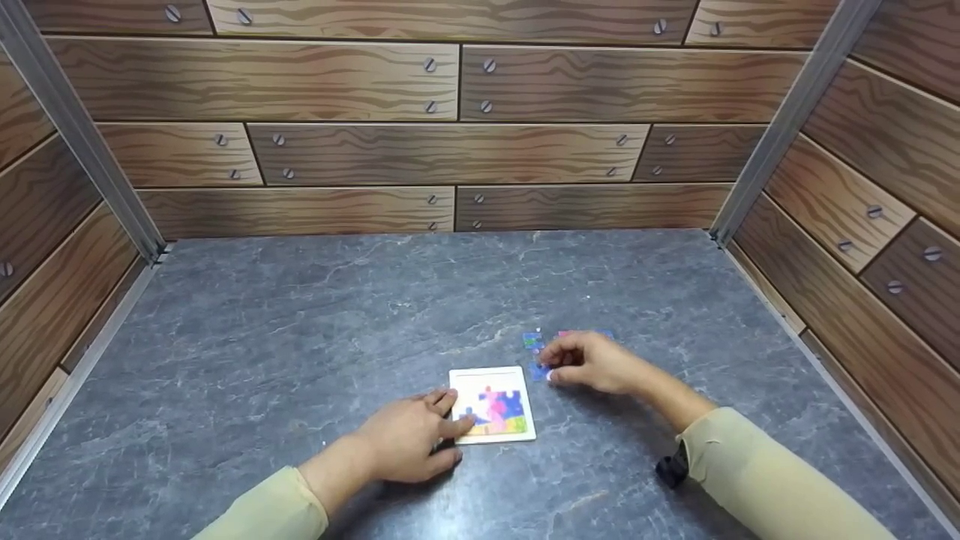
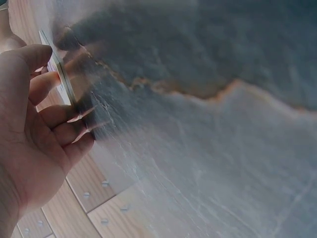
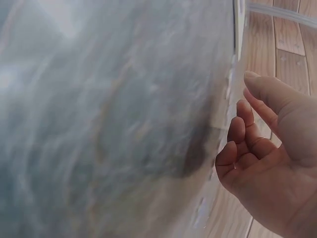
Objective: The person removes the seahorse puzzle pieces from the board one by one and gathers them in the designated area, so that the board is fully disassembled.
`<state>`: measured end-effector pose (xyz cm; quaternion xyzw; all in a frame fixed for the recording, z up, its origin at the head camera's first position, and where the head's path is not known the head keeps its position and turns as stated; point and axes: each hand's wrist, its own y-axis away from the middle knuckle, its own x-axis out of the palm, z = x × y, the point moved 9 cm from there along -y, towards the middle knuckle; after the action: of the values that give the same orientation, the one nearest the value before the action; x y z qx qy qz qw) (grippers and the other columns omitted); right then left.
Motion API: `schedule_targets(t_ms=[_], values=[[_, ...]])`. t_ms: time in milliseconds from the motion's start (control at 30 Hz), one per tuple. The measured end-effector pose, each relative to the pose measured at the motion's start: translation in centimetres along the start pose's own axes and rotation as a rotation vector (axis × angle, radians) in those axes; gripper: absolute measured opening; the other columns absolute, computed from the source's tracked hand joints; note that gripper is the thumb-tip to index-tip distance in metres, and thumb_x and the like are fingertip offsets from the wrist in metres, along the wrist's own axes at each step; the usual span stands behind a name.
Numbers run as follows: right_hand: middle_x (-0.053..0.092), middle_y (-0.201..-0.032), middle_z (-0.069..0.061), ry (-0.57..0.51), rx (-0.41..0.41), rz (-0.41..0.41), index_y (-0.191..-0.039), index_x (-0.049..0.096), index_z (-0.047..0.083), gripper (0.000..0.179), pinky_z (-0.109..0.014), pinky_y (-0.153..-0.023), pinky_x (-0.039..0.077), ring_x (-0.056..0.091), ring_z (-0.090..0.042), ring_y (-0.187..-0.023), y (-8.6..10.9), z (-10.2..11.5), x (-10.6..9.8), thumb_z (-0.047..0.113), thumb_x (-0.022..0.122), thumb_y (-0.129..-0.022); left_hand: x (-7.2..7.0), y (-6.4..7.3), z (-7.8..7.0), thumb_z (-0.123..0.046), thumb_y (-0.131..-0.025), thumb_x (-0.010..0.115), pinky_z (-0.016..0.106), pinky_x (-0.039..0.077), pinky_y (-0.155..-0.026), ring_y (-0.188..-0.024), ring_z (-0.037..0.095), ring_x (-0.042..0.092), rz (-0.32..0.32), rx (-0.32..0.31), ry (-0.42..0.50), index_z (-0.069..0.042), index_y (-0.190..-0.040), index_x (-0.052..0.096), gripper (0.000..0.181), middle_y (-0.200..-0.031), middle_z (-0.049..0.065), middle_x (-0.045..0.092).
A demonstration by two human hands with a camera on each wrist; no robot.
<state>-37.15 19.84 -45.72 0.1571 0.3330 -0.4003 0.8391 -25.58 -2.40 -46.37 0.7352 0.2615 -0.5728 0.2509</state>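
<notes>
A square puzzle board (image 1: 491,373) with a white frame lies on the table, partly filled with pink, blue and yellow pieces. My left hand (image 1: 409,439) rests at its left side, index finger over the lower left part and other fingertips at the edge. The left wrist view shows the left hand (image 2: 37,124) beside the thin board edge (image 2: 67,87). Just right of the board, my right hand (image 1: 600,364) hovers low over loose blue puzzle pieces (image 1: 532,340), thumb and index finger apart. In the right wrist view the right hand (image 3: 270,144) has its other fingers bent, with no piece visible between them.
More loose pieces (image 1: 564,333) lie behind the right hand, partly hidden by it. The grey marbled table (image 1: 337,315) is enclosed by wood-patterned walls (image 1: 360,82) with metal corner posts (image 1: 795,112). A black band (image 1: 673,466) sits at the right sleeve.
</notes>
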Motion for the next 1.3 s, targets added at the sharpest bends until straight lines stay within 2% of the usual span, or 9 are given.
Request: schedule_targets(t_ms=[133, 300, 400, 500, 633, 1067, 1300], values=[[0.075, -0.111, -0.011, 0.031, -0.02, -0.004, -0.119, 0.076, 0.002, 0.025, -0.03, -0.085, 0.056, 0.067, -0.018, -0.099, -0.1, 1.6, 0.4, 0.011, 0.079, -0.096, -0.2, 0.0, -0.1, -0.041, -0.106, 0.058, 0.049, 0.045, -0.116, -0.143, 0.041, 0.052, -0.011, -0.001, -0.002, -0.021, -0.152, 0.062, 0.05, -0.154, 0.029, 0.05], [0.075, -0.11, -0.009, 0.101, -0.108, 0.019, -0.118, 0.078, 0.005, 0.023, -0.032, -0.083, 0.056, 0.068, -0.023, -0.098, -0.8, 4.0, 1.6, 0.011, 0.079, -0.097, 0.0, -0.1, -0.1, -0.042, -0.107, 0.057, 0.05, 0.045, -0.116, -0.143, 0.042, 0.051, -0.002, -0.014, -0.003, -0.022, -0.152, 0.062, 0.05, -0.155, 0.029, 0.048], [0.076, -0.109, -0.009, 0.101, -0.133, 0.048, -0.118, 0.078, 0.004, 0.022, -0.033, -0.083, 0.056, 0.069, -0.025, -0.099, -1.2, 5.0, 2.5, 0.011, 0.078, -0.097, 0.1, -0.1, 0.0, -0.042, -0.107, 0.057, 0.05, 0.045, -0.116, -0.143, 0.041, 0.051, 0.002, -0.016, -0.002, -0.022, -0.152, 0.062, 0.049, -0.156, 0.029, 0.048], [0.076, -0.11, -0.009, 0.101, -0.146, 0.068, -0.118, 0.078, 0.004, 0.022, -0.04, -0.086, 0.058, 0.069, -0.025, -0.1, -1.6, 5.7, 3.2, 0.01, 0.078, -0.096, 0.1, 0.0, 0.0, -0.041, -0.107, 0.057, 0.05, 0.046, -0.115, -0.143, 0.041, 0.052, -0.003, -0.012, -0.007, -0.022, -0.152, 0.062, 0.049, -0.155, 0.029, 0.049], [0.075, -0.11, -0.006, 0.128, -0.151, 0.087, -0.118, 0.079, 0.005, 0.023, -0.047, -0.09, 0.058, 0.069, -0.024, -0.101, -2.1, 6.1, 4.1, 0.01, 0.079, -0.095, 0.1, 0.0, -0.1, -0.042, -0.106, 0.058, 0.05, 0.046, -0.115, -0.142, 0.041, 0.053, -0.01, -0.007, -0.018, -0.021, -0.152, 0.062, 0.05, -0.154, 0.029, 0.05], [0.073, -0.104, -0.003, 0.171, -0.132, 0.172, -0.12, 0.078, 0.007, 0.025, -0.031, -0.087, 0.058, 0.068, -0.014, -0.097, -3.4, 6.2, 6.4, 0.008, 0.079, -0.095, 0.3, -0.1, 0.0, -0.042, -0.107, 0.057, 0.05, 0.044, -0.117, -0.144, 0.042, 0.05, 0.019, -0.011, -0.002, -0.022, -0.153, 0.06, 0.05, -0.156, 0.029, 0.047], [0.073, -0.105, -0.005, 0.181, -0.157, 0.193, -0.12, 0.078, 0.004, 0.024, -0.032, -0.088, 0.057, 0.066, -0.014, -0.097, -3.4, 6.3, 6.6, 0.006, 0.077, -0.096, 0.1, 0.0, 0.0, -0.041, -0.107, 0.058, 0.051, 0.045, -0.116, -0.143, 0.043, 0.051, 0.004, -0.012, 0.005, -0.022, -0.152, 0.062, 0.049, -0.155, 0.03, 0.048]])
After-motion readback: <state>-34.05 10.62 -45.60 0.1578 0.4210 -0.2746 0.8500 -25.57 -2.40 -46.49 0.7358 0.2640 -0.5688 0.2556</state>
